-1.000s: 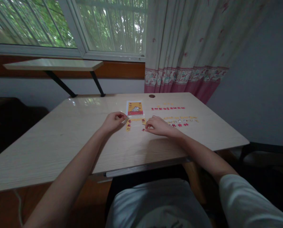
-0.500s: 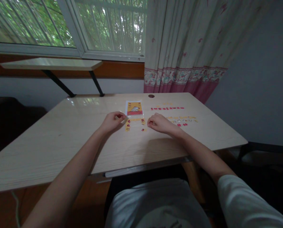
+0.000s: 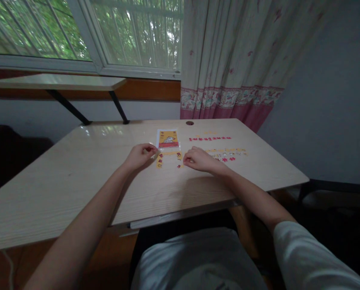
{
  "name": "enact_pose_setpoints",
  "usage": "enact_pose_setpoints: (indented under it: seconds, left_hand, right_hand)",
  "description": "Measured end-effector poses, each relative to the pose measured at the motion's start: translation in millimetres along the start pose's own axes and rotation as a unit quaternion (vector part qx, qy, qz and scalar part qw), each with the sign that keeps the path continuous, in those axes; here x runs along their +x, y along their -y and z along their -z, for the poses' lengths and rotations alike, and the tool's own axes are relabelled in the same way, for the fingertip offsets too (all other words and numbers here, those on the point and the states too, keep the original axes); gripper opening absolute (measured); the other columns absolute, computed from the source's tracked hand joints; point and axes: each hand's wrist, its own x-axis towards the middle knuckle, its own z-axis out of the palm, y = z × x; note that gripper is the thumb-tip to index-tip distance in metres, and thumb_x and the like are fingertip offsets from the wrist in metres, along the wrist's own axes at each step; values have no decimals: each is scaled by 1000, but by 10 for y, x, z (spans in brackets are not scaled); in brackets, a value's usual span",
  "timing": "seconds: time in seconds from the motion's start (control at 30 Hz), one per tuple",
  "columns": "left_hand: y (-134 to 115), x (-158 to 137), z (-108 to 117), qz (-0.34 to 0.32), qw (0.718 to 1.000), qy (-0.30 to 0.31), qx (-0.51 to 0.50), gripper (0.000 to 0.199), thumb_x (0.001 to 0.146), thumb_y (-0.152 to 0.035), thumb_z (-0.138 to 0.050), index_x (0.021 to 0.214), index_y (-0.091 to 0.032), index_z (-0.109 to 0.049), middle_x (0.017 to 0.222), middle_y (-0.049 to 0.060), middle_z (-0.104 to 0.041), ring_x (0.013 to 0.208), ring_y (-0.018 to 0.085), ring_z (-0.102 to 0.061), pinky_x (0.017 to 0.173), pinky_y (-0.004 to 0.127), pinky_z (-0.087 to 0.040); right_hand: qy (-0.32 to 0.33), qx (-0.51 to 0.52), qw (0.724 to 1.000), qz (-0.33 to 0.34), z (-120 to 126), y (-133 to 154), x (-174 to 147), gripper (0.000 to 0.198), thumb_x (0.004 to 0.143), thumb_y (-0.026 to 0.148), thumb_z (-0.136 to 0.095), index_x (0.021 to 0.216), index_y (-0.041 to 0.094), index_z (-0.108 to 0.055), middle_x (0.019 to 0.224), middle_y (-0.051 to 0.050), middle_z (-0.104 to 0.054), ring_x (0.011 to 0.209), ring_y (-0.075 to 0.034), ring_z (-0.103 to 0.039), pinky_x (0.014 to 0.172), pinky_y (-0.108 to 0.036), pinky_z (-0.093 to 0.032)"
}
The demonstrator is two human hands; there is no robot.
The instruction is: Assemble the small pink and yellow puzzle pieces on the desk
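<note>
A partly joined jigsaw puzzle [image 3: 169, 153] lies on the desk as a yellow top row with a column down each side. Dark red marks show on its side columns. My left hand [image 3: 140, 156] is beside its upper left corner, fingers curled and tips together; whatever they hold, if anything, is hidden. Close to the right column is my right hand [image 3: 199, 160], its fingers pinched and bent inward; I cannot see what is between them. Just above the puzzle lies a picture card [image 3: 168, 139] with a white animal on yellow and red.
Loose red pieces [image 3: 211, 139] form a row at the back right. More yellow, white and red pieces [image 3: 228, 154] lie beyond my right hand, partly covered by it. A raised shelf [image 3: 59, 81] stands at the desk's back left, and a round hole [image 3: 190, 123] is near the back edge.
The whole view has shifted slightly, so the desk and its contents appear a little further left. Both hands keep nearly the same places beside the puzzle.
</note>
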Motion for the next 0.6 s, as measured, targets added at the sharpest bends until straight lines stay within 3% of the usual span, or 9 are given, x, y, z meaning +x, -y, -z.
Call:
enact_pose_setpoints:
  seconds: [0.33, 0.6]
  left_hand:
    - [-3, 3, 4, -1, 999, -5, 41, 25, 75, -38, -58, 81, -18, -71, 69, 4, -66, 62, 16, -54, 53, 25, -38]
    - [-111, -27, 26, -4, 999, 5, 54, 25, 75, -37, -57, 79, -17, -71, 70, 5, -67, 60, 15, -51, 55, 26, -37]
  right_hand:
    - [-24, 3, 1000, -20, 65, -26, 5, 18, 88, 27, -55, 88, 17, -71, 85, -6, -69, 85, -17, -55, 81, -28, -36]
    - [-19, -32, 969, -244, 517, -930, 255, 18, 78, 15, -56, 86, 13, -72, 82, -9, -71, 70, -15, -60, 66, -24, -40]
